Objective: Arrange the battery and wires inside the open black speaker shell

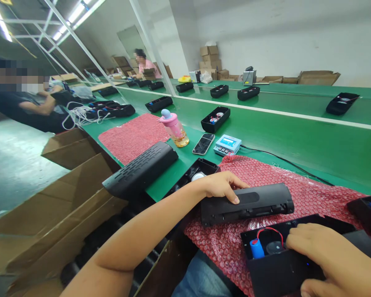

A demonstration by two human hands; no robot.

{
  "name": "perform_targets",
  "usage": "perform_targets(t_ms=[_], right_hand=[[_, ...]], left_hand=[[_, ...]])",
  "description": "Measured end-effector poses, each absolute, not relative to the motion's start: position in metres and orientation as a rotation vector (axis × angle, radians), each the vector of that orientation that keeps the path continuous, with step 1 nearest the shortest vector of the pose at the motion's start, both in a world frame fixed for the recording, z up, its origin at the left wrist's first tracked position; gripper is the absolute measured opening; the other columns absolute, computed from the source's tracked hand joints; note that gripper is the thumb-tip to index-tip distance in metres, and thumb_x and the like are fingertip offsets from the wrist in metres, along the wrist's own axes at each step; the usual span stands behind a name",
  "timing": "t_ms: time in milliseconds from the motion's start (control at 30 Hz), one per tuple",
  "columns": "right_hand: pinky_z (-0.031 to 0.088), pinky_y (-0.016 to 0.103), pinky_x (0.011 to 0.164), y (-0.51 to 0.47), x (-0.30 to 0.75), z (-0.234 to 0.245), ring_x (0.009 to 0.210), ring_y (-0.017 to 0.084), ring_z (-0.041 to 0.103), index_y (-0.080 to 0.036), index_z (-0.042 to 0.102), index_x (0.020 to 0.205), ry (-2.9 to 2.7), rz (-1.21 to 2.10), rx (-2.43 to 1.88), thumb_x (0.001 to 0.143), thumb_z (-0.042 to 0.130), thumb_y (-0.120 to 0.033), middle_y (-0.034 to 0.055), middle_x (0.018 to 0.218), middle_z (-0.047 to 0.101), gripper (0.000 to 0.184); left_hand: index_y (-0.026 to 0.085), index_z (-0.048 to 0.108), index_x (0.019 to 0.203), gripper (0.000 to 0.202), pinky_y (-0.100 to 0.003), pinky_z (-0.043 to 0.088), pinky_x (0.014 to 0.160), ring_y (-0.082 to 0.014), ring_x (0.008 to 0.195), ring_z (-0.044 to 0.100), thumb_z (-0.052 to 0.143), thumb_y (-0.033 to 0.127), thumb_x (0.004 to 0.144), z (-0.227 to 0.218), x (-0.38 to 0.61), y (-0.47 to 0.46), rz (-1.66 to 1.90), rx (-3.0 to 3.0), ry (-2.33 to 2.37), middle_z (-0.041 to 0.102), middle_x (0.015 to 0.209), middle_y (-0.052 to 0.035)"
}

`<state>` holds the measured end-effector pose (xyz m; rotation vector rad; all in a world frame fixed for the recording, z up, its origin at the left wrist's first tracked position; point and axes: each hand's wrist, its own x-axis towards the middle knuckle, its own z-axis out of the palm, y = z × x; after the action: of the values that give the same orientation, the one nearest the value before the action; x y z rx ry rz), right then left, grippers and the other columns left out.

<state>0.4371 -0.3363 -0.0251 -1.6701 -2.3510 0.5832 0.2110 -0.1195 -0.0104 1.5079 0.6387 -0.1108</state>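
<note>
My left hand point(221, 185) rests with curled fingers on the left end of a long black plastic cover point(250, 203) lying on red bubble wrap point(299, 194). My right hand point(330, 258) is closed over the top edge of an open black speaker housing point(284, 264) at the bottom right. Inside that housing sit a blue battery cell point(256, 248), a red wire and a round black part. Another open black housing point(195, 172) lies just behind my left forearm.
A black speaker grille point(140, 169), a pink bottle point(174, 128), a phone point(203, 143) and a small blue tester point(227, 144) lie on the green conveyor point(297, 136). Several black housings stand further along. Cardboard boxes point(64, 198) are at the left. Two other people sit at the belt's far left.
</note>
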Motion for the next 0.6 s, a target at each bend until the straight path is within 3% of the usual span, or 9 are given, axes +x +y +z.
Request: perform_targets(t_ms=[600], right_hand=[[0.052, 0.041, 0.086, -0.3325, 0.4346, -0.0186, 0.102, 0.03, 0.059, -0.03, 0.062, 0.107, -2.401, 0.519, -1.665, 0.058, 0.067, -0.017, 0.0023, 0.111, 0.063, 0.052]], left_hand=[[0.021, 0.073, 0.096, 0.052, -0.025, 0.043, 0.063, -0.0169, 0.072, 0.058, 0.069, 0.019, 0.045, -0.0063, 0.2127, -0.123, -0.129, 1.509, 0.702, 0.07, 0.08, 0.0003]])
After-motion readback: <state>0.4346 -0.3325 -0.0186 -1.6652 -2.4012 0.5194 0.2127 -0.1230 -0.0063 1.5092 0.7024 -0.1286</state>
